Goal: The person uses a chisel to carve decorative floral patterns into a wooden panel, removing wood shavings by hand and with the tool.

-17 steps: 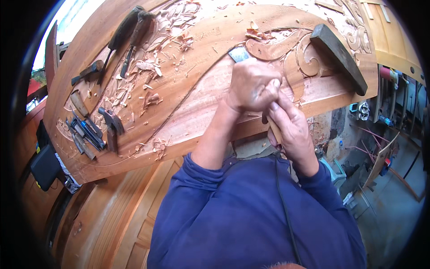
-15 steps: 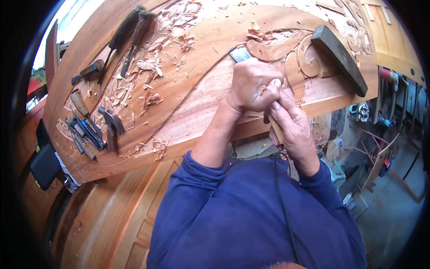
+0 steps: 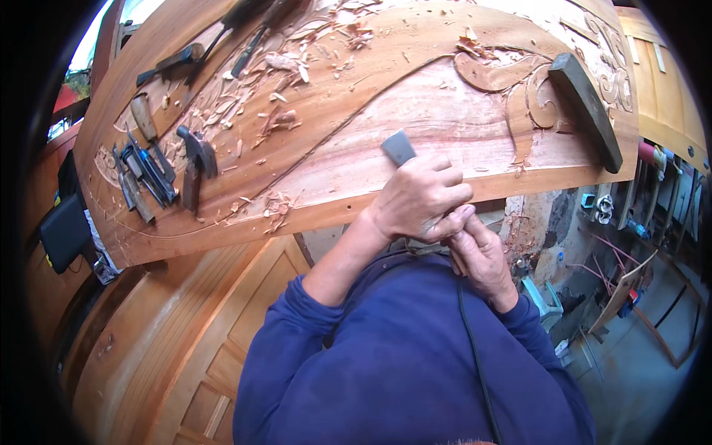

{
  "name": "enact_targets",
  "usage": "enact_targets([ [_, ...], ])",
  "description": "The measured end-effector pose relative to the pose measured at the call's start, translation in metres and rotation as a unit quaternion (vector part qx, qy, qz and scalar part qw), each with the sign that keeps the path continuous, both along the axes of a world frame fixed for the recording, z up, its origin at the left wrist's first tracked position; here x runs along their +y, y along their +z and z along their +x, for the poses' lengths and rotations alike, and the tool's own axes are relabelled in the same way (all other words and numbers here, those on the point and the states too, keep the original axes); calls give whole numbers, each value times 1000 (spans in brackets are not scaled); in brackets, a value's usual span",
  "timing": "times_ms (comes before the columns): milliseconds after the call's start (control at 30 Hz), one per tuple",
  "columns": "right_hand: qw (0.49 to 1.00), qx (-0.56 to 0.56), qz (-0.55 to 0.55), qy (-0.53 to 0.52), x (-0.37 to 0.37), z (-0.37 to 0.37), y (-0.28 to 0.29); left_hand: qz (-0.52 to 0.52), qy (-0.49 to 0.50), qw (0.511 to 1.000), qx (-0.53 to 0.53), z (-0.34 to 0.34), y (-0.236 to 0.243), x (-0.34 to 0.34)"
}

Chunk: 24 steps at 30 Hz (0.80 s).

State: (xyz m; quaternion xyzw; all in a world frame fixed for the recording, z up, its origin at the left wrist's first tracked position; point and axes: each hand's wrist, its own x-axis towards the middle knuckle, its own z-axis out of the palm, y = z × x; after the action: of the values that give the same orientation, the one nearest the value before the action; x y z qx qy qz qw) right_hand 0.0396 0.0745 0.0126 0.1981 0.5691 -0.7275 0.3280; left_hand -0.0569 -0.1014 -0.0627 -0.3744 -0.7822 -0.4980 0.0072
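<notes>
A wide flat chisel (image 3: 398, 147) points away from me over the near part of a large carved wooden panel (image 3: 326, 189). My left hand (image 3: 426, 196) is closed round it just behind the steel blade. Directly behind, my right hand (image 3: 482, 256) is closed at the handle end, its fingertips meeting my left thumb; the handle itself is hidden by the hands. The blade's end is over the pale cut-down ground of the panel, short of the raised scroll carving (image 3: 486, 74). Whether the edge touches the wood I cannot tell.
A dark heavy wooden block (image 3: 586, 111) lies across the panel at right. At left are a hammer (image 3: 194, 167), several carving tools (image 3: 148, 178) and a wooden-handled chisel (image 3: 144, 122). Wood shavings (image 3: 285, 122) are scattered about. A panelled door (image 3: 222, 363) is below left.
My hands have drawn the chisel back toward my body, so the blade has left the groove beside the scroll. The view has shifted, with the tools at left nearer its upper edge.
</notes>
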Motion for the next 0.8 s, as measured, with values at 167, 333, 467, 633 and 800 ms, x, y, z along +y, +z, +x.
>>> enact_targets([
  [167,999,-17,31,30,-37,-2,7,4,50,998,-33,0,3,-29],
  [333,997,31,60,-41,-72,-19,18,42,18,998,-38,-27,-2,-38],
  [467,996,34,79,-32,-79,-17,30,46,11,997,-54,-28,-1,-44],
  [633,995,12,76,-71,-85,-18,30,59,-24,996,-64,-30,-6,-45],
  [800,992,31,106,-55,-74,-42,21,52,8,998,-30,-50,-6,-37],
])
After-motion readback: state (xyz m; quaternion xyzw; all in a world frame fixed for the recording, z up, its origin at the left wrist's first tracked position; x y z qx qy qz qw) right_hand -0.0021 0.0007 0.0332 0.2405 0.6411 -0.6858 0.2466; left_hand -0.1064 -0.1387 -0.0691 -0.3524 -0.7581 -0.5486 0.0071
